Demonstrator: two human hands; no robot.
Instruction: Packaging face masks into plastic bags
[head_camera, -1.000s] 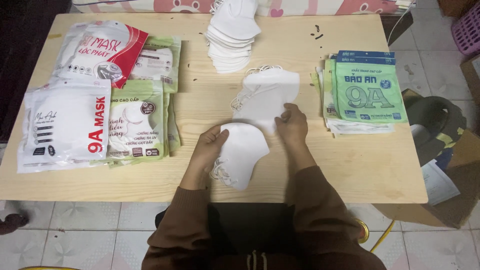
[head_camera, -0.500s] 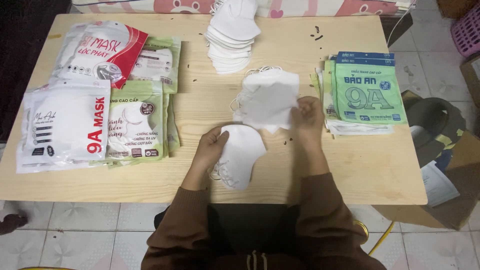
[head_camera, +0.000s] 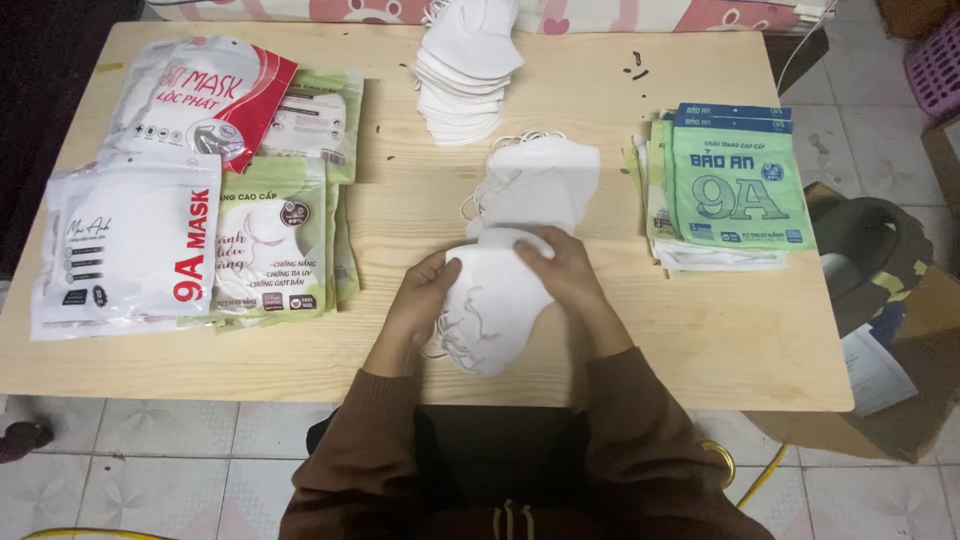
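**A:** So where are we at? We've got both hands on the mask stack (head_camera: 492, 310), which sits near the front edge of the table (head_camera: 700, 340), dead centre. Our left hand (head_camera: 425, 300) is closed on its left side, thumb on top, and our right hand (head_camera: 565, 275) is pinching the top right corner, fingers curled over it.

**B:** Yep, and the stack's lower end comes close to the front edge but doesn't hang over it. Ear loops are trailing out on the left side, under our left hand.

**A:** How's the room around us? Just behind our hands there's a loose pile of masks (head_camera: 535, 185), pretty much touching the stack we're holding. Further back, a fanned stack (head_camera: 465, 65) reaches right up to the far edge.

**B:** Left side's crowded: white packs (head_camera: 125, 250) and green packs (head_camera: 275, 245) spread from the left edge in, with a red pack (head_camera: 205, 95) behind them. There's a strip of bare wood between those and our left hand.

**A:** On the right we've got green bags (head_camera: 735, 185) stacked close to the right edge. The front right corner is bare wood, the widest free patch we see.

**B:** Off the table's right side there's a cardboard box (head_camera: 900, 330) on the floor.
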